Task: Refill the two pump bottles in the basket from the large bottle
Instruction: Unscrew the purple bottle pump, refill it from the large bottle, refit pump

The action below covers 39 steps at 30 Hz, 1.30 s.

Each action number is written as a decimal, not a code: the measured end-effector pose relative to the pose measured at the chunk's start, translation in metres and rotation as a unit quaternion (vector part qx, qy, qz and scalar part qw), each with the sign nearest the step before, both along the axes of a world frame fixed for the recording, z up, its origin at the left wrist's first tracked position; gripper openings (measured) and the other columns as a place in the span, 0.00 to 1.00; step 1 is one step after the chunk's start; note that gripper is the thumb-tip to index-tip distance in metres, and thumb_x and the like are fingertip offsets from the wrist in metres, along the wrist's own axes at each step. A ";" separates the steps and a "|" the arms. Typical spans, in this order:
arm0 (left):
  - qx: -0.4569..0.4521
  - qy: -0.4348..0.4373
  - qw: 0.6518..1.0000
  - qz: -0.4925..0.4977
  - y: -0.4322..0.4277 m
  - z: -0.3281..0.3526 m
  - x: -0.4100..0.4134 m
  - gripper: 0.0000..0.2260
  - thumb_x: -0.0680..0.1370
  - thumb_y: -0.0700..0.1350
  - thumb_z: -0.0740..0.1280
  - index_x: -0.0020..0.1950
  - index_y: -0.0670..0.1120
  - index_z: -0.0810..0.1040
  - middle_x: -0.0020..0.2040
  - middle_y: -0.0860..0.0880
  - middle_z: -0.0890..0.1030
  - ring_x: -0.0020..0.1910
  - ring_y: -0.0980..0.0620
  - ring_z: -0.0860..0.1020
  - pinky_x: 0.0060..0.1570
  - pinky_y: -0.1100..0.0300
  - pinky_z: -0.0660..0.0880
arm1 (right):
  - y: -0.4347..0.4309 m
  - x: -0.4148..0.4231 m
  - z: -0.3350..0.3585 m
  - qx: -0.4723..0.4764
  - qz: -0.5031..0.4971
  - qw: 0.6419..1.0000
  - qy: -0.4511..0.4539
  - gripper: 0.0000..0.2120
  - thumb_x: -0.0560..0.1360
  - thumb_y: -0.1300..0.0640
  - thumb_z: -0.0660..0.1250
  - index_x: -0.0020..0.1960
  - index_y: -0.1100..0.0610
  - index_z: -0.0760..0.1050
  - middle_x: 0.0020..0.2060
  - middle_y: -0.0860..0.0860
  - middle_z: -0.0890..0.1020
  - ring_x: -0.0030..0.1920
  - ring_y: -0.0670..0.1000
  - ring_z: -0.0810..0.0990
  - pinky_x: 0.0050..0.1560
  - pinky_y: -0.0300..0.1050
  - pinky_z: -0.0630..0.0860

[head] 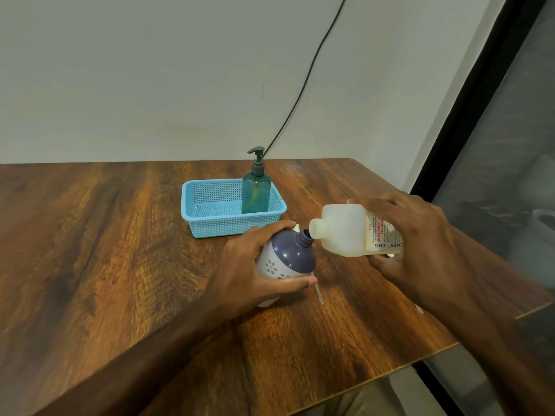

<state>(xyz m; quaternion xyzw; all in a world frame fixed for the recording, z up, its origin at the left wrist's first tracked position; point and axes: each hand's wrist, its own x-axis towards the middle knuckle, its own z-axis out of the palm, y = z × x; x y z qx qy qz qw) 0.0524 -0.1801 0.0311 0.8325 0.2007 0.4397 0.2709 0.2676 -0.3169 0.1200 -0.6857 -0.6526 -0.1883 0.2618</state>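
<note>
While the large bottle [345, 232] is being held tipped almost on its side by the right hand [411, 235], its open mouth is being brought right up against the uncapped neck of the purple pump bottle [288, 259]; whether liquid is passing between them cannot be told. The right grip is clamped around the labelled lower body of the large bottle, fingers over the top and thumb beneath. The bottle is translucent white, with a printed label facing the camera.

The purple pump bottle is being steadied by the left hand [255, 274] — that grip is closed around its rounded body, with fingers curled over the far side and the thumb pressed along the near side. This bottle is being tilted toward the large one, its dark upper half and pale, flower-patterned lower half both showing, and it is being kept just in front of the basket [207, 223], outside it.

A thin clear tube [319, 292] is lying on the counter [120, 235] just beside the left thumb, and a small white part is peeking out behind the left fingers.

In the blue basket, the second pump bottle [256, 190] — teal, with a dark pump head fitted — is standing upright at the right end. A black cable [303, 91] is running down the wall behind the counter.
</note>
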 end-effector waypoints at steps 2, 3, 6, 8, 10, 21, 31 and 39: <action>0.000 0.000 1.000 0.000 0.000 0.000 0.000 0.38 0.64 0.64 0.80 0.70 0.51 0.76 0.62 0.58 0.81 0.61 0.60 0.79 0.59 0.62 0.78 | 0.001 0.000 0.000 -0.006 -0.007 1.000 0.002 0.39 0.59 0.61 0.82 0.66 0.46 0.73 0.57 0.48 0.79 0.58 0.56 0.75 0.57 0.58 0.72; 0.001 0.000 1.000 0.000 0.000 0.000 0.000 0.38 0.64 0.64 0.81 0.70 0.51 0.76 0.62 0.58 0.81 0.61 0.60 0.79 0.59 0.62 0.78 | 0.001 0.001 0.000 -0.005 -0.008 1.000 0.003 0.39 0.59 0.61 0.82 0.66 0.46 0.73 0.57 0.49 0.79 0.58 0.56 0.76 0.56 0.59 0.73; 0.000 0.002 1.000 0.003 0.001 0.000 0.000 0.38 0.64 0.63 0.81 0.70 0.50 0.76 0.62 0.58 0.81 0.60 0.60 0.79 0.59 0.62 0.78 | 0.001 0.000 0.001 -0.004 -0.007 1.000 0.001 0.39 0.59 0.61 0.82 0.66 0.47 0.74 0.57 0.49 0.79 0.58 0.56 0.76 0.57 0.60 0.73; 0.000 0.001 1.000 0.006 0.001 -0.001 0.000 0.38 0.64 0.62 0.82 0.70 0.50 0.76 0.62 0.57 0.81 0.60 0.60 0.79 0.59 0.61 0.78 | 0.002 0.001 0.001 -0.003 -0.003 1.000 0.000 0.38 0.59 0.61 0.82 0.66 0.48 0.74 0.57 0.50 0.79 0.58 0.56 0.76 0.57 0.59 0.72; -0.002 -0.001 1.000 0.003 0.001 -0.001 0.000 0.38 0.64 0.62 0.82 0.70 0.50 0.76 0.62 0.58 0.81 0.61 0.60 0.79 0.59 0.61 0.78 | 0.002 0.001 0.002 -0.009 -0.004 1.000 -0.002 0.38 0.59 0.61 0.82 0.66 0.47 0.75 0.57 0.50 0.79 0.59 0.57 0.76 0.59 0.57 0.70; -0.008 -0.006 1.000 -0.005 0.000 0.000 0.000 0.38 0.64 0.62 0.81 0.70 0.50 0.76 0.62 0.58 0.81 0.61 0.61 0.79 0.60 0.65 0.77 | 0.003 -0.002 0.005 -0.012 -0.010 1.000 0.003 0.38 0.59 0.60 0.82 0.67 0.48 0.75 0.59 0.52 0.79 0.61 0.58 0.75 0.62 0.63 0.70; -0.005 -0.005 1.000 -0.002 -0.001 0.000 0.000 0.38 0.64 0.62 0.82 0.70 0.50 0.76 0.62 0.58 0.81 0.60 0.62 0.79 0.59 0.68 0.76 | 0.003 -0.001 0.005 -0.020 -0.013 1.000 0.003 0.38 0.60 0.60 0.82 0.67 0.48 0.74 0.59 0.52 0.79 0.61 0.57 0.75 0.61 0.61 0.69; -0.005 -0.006 1.000 -0.004 -0.002 0.001 0.000 0.38 0.64 0.63 0.80 0.70 0.50 0.76 0.62 0.58 0.81 0.60 0.61 0.79 0.59 0.66 0.77 | 0.002 -0.002 0.007 -0.020 -0.008 1.000 0.002 0.38 0.60 0.61 0.82 0.67 0.48 0.74 0.59 0.52 0.79 0.61 0.58 0.75 0.62 0.63 0.70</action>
